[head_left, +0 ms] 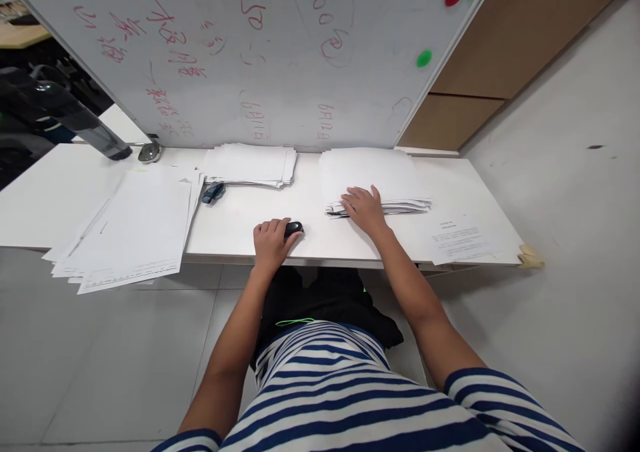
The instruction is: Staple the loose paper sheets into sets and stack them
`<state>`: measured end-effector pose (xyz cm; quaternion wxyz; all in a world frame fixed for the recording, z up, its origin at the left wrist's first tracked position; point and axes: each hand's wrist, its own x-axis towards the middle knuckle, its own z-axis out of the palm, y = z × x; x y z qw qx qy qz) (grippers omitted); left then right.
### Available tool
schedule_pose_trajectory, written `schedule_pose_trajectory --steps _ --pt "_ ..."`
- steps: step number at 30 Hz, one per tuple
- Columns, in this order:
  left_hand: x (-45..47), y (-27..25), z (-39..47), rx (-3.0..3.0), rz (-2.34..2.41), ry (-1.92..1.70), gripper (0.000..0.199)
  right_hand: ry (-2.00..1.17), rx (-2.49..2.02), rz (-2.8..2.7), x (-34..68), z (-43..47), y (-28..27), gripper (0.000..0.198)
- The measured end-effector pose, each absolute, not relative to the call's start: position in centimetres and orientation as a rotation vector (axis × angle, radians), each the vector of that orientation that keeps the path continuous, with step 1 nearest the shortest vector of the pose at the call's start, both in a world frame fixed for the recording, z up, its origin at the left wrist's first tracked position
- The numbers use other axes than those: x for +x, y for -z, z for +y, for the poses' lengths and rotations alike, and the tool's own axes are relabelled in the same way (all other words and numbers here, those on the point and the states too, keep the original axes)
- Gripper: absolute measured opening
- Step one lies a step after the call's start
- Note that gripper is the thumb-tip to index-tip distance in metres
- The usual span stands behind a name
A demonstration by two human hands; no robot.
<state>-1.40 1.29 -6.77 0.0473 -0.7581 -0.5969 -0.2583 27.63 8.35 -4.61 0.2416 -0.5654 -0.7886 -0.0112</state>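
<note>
My left hand is closed round a small black computer mouse, near the front edge of the white table. Part of the mouse sticks out between thumb and fingers. Flat on the front of a thick paper stack lies my right hand, its fingers spread. That stack's near edge looks uneven, with several layers showing. A smaller paper stack sits to the left, against the whiteboard.
The whiteboard with red writing stands along the table's back. Loose papers overhang the front edge at left. Nearby are a dark blue object, a round glass-like item and a bottle. A printed sheet lies at right.
</note>
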Motion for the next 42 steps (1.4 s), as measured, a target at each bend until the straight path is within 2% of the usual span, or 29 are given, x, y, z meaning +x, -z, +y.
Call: schedule_pose_trajectory --steps 11,17,22,28,32,37,40,42 --pt "-1.4 6.8 1.2 -2.333 -1.83 0.825 0.053 0.075 -1.506 -2.239 28.0 8.2 5.5 0.048" --pt "-1.4 6.7 1.2 -2.329 -1.821 0.828 0.054 0.051 -1.646 -2.007 28.3 9.0 4.7 0.044" --pt "-1.5 6.6 1.3 -2.334 -1.837 0.831 0.053 0.137 -1.526 -1.794 27.9 6.4 1.0 0.045" --pt "-1.2 5.6 1.3 -2.338 -1.893 0.929 0.053 0.24 -1.22 -1.357 28.1 0.8 -5.5 0.037" --pt "-0.2 1.6 0.7 -2.302 -1.859 1.321 0.057 0.126 -1.167 -1.19 28.9 -0.5 -7.9 0.039" --pt "1.2 -4.8 0.1 -2.475 -1.719 1.992 0.043 -0.058 -1.08 -1.079 29.5 -0.2 -8.7 0.041" --pt "1.8 -6.6 0.0 -2.596 -1.774 2.267 0.034 -0.07 -1.092 -1.022 29.5 0.0 -8.7 0.043" --pt "2.1 -6.8 -0.1 -2.746 -1.781 2.377 0.035 -0.047 -1.116 -1.02 29.7 0.2 -8.5 0.042"
